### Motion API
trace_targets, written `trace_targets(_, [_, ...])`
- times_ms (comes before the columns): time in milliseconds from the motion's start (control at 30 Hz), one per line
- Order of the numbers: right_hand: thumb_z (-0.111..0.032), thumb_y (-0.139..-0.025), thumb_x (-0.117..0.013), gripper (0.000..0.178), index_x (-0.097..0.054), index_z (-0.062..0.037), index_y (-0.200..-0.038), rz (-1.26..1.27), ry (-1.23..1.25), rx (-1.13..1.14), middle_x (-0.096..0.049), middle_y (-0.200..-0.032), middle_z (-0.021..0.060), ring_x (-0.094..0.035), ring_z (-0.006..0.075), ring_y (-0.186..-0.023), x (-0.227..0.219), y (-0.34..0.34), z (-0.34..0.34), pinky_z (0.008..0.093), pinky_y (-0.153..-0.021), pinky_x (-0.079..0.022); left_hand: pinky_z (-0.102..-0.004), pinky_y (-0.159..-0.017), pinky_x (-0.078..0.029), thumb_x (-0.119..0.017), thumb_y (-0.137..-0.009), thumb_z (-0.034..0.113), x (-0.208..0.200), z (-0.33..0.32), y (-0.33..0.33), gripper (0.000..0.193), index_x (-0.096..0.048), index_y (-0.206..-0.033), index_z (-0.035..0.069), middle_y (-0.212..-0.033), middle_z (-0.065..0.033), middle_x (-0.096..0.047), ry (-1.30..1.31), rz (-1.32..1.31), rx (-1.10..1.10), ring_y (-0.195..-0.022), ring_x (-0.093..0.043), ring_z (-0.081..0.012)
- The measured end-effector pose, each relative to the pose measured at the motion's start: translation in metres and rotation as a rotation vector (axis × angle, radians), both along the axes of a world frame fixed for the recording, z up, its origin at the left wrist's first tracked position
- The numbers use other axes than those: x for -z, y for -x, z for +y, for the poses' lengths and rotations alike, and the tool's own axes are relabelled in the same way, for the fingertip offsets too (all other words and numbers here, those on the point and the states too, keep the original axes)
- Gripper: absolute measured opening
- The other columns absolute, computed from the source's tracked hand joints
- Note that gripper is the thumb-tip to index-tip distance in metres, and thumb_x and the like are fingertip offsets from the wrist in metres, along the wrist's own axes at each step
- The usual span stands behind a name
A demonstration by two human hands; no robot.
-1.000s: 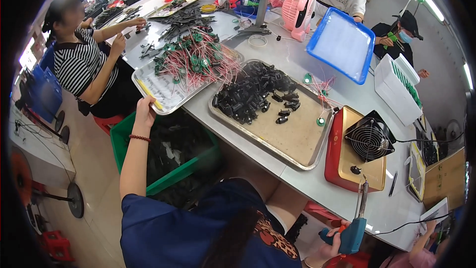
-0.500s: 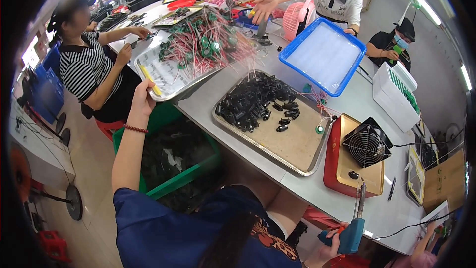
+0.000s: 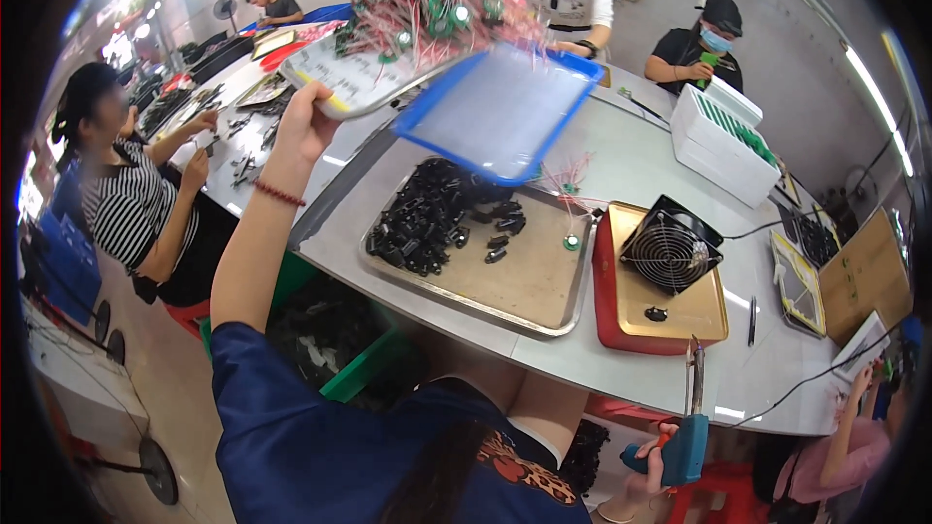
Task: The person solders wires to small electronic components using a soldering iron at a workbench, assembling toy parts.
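In the head view, the left hand (image 3: 307,122) grips the near edge of a silvery tray (image 3: 349,80) heaped with red-wired green parts (image 3: 427,15), its long axis running away rightward toward a blue tray (image 3: 485,116); the right hand (image 3: 649,466), farther off, holds a teal soldering gun (image 3: 687,451).

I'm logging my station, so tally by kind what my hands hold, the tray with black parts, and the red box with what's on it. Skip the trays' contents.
Metal trays: 2, one in the left hand, plus the bench tray with black parts
Soldering gun: 1, in the right hand
Red box: 1
Black fan: 1
Small black part: 1
Total: 6
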State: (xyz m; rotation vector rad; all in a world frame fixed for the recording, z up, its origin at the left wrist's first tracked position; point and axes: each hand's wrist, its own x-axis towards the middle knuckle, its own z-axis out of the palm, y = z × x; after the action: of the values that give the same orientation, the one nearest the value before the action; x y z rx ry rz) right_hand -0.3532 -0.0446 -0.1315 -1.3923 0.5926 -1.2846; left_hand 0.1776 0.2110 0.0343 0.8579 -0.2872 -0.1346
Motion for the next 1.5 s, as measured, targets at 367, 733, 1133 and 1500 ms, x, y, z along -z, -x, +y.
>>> trace_targets(367, [-0.009,-0.066,-0.053,0.044,-0.048,0.0086,-0.106,-0.030,-0.032,0.108,-0.053,-0.101,0.0167,-0.044,0.0109,-0.052,0.015,0.018,-0.002,0.0205,-0.054,-0.038,-0.0283,-0.094,-0.034,-0.053,-0.088,0.032,-0.032,-0.079,0.030,0.048,-0.043,-0.121,-0.002,-0.114,-0.0128,-0.055,-0.794,-0.633,0.023,-0.107,-0.049,-0.0173])
trace_targets(733, [-0.008,-0.070,-0.050,0.043,-0.046,0.0115,-0.108,0.020,0.085,0.006,-0.051,-0.103,0.0175,-0.046,0.0115,-0.055,0.004,0.009,-0.016,0.0221,-0.056,-0.038,-0.0363,-0.091,-0.037,-0.057,-0.082,0.028,0.163,0.081,0.036,0.037,-0.055,-0.111,0.006,-0.107,-0.0137,-0.055,-1.773,-1.172,-0.485,-0.106,-0.050,-0.0278])
trace_targets(1133, [-0.011,-0.071,-0.052,0.046,-0.046,0.0107,-0.111,0.064,0.145,-0.031,-0.050,-0.105,0.0191,-0.048,0.0125,-0.056,0.000,-0.016,-0.008,0.0245,-0.056,-0.040,-0.0328,-0.061,-0.029,-0.057,-0.079,0.012,0.161,0.082,0.081,0.029,-0.042,-0.055,0.004,-0.055,-0.0061,-0.043,-1.458,-0.970,-0.593,-0.054,-0.045,-0.0215])
trace_targets(1500, [-0.014,-0.070,-0.052,0.047,-0.046,0.0098,-0.111,0.040,0.197,0.047,-0.050,-0.105,0.0190,-0.047,0.0128,-0.055,0.011,-0.008,-0.014,0.0238,-0.053,-0.038,-0.0312,-0.067,-0.047,-0.057,-0.078,0.021,0.094,-0.235,0.024,0.027,-0.058,-0.098,0.003,-0.081,-0.0140,-0.061,-1.129,-1.236,0.120,-0.074,-0.060,-0.0218])
